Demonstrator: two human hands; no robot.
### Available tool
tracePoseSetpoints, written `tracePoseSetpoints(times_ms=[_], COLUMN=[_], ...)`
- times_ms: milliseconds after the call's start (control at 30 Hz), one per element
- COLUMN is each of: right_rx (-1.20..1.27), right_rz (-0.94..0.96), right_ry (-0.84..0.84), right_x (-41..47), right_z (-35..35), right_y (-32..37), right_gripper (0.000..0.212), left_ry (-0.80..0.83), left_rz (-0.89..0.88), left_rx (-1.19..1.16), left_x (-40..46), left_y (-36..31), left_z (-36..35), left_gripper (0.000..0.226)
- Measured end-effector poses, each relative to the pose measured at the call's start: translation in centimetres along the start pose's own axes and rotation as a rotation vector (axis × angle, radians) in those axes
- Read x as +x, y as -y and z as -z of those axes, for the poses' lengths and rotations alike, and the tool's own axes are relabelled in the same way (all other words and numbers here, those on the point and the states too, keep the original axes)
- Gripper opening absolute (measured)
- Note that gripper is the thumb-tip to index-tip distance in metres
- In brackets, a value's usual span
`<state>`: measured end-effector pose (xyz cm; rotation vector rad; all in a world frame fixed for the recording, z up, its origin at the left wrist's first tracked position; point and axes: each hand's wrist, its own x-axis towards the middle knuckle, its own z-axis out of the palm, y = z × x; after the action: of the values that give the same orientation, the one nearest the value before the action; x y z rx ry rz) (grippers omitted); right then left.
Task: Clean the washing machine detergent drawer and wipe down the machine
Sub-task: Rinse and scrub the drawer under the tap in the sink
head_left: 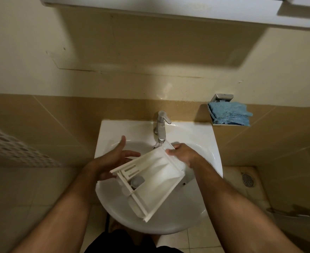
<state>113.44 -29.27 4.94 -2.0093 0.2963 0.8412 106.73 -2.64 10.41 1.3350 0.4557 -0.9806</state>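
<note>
Head view, right hand: my right hand [182, 155] reaches in from the lower right of the frame, fingers curled over the far end of the detergent drawer [150, 179], gripping its front edge just below the tap.
Left hand: my left hand [112, 161] comes in from the lower left, palm turned toward the drawer, fingers spread wide and fairly straight; the lower fingers touch the drawer's near left corner, the thumb points up toward the wall.
Drawer: white plastic, tilted, held over the basin at the middle of the frame, compartments facing up, a grey cap in the left compartment.
Sink: white sink [114, 130] under the drawer, chrome tap [161, 126] at its back edge, spout just above the drawer's far end.
Surroundings: blue cloth [229, 115] on a small wall shelf in the right middle; floor drain [247, 179] at right; perforated white basket [13, 143] at the left edge.
</note>
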Motion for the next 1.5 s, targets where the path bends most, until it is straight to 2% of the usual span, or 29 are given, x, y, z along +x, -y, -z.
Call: tracePoseSetpoints(times_ms=[100, 200, 267, 367, 500, 533, 600, 667, 700, 733, 800, 833, 933, 967, 1067, 1167, 1300, 1367, 1500], right_rx=[-0.095, -0.215, -0.295, -0.378, -0.415, -0.394, -0.209, 0.188, 0.368, 0.509, 0.652, 0.655, 0.614, 0.616, 0.626, 0.606, 0.593, 0.565, 0.487], right_rz=[0.002, 0.005, 0.051, 0.159, 0.109, 0.063, -0.086, -0.312, -0.365, -0.372, -0.343, -0.329, -0.283, -0.267, -0.225, -0.229, -0.269, -0.265, -0.211], right_ry=[0.026, 0.012, -0.039, -0.237, -0.466, -0.448, -0.258, 0.018, 0.117, 0.190, 0.232, 0.210, 0.183, 0.188, 0.203, 0.232, 0.266, 0.237, 0.160], right_x=[1.5, 2.7, 3.2, 2.7, -1.8, -3.3, -5.8, -7.7, -7.8, -7.5, -6.8, -6.6, -6.4, -6.5, -6.6, -7.0, -7.8, -8.3, -8.8], right_z=[0.0, -0.1, -0.4, -0.9, 0.3, 0.8, 1.4, 1.4, 1.4, 1.4, 1.4, 1.4, 1.4, 1.4, 1.6, 1.8, 3.0, 3.6, 4.6], right_y=[0.6, 1.3, 1.5, 1.3, 0.9, 0.6, -0.1, -0.9, -1.5, -2.3, -3.4, -3.5, -3.2, -2.9, -2.4, -2.2, -2.3, -2.1, -0.6], right_gripper=[0.036, 0.051, 0.042, 0.018, 0.017, 0.019, 0.030, 0.047, 0.054, 0.057, 0.050, 0.046, 0.063, 0.062, 0.036, 0.034, 0.021, 0.019, 0.017], left_ry=[-0.029, -0.075, -0.072, -0.119, -0.168, -0.178, -0.187, -0.192, -0.191, -0.190, -0.207, -0.208, -0.230, -0.246, -0.330, -0.506, -0.717, -0.717, -0.590], left_rz=[0.001, -0.017, 0.008, 0.027, 0.023, 0.018, 0.015, 0.005, 0.007, 0.014, 0.024, 0.028, 0.012, 0.003, -0.016, -0.050, -0.115, -0.129, -0.198], left_rx=[0.088, 0.119, 0.140, 0.128, 0.071, 0.058, 0.038, 0.007, -0.012, -0.032, -0.084, -0.093, -0.072, -0.074, -0.059, 0.044, 0.273, 0.298, 0.169], left_x=[0.1, 0.6, 0.9, 1.3, 1.6, 1.8, 1.8, 1.8, 1.9, 1.7, 1.9, 2.1, 2.1, 2.2, 3.1, 5.1, 6.4, 7.2, 9.1], left_y=[-1.0, -1.8, -2.1, -2.2, -1.5, -1.3, -1.0, -0.7, -0.4, -0.2, 0.5, 0.8, 1.1, 1.1, 0.9, 1.6, 3.2, 4.0, 4.3], left_z=[-2.8, -4.8, -5.7, -6.6, -7.1, -7.1, -7.2, -7.4, -7.6, -7.9, -8.2, -8.2, -8.1, -8.0, -7.2, -5.7, -4.3, -3.8, -4.3], left_gripper=[0.074, 0.039, 0.028, 0.015, 0.024, 0.024, 0.024, 0.023, 0.022, 0.021, 0.016, 0.016, 0.021, 0.023, 0.028, 0.037, 0.034, 0.043, 0.039])
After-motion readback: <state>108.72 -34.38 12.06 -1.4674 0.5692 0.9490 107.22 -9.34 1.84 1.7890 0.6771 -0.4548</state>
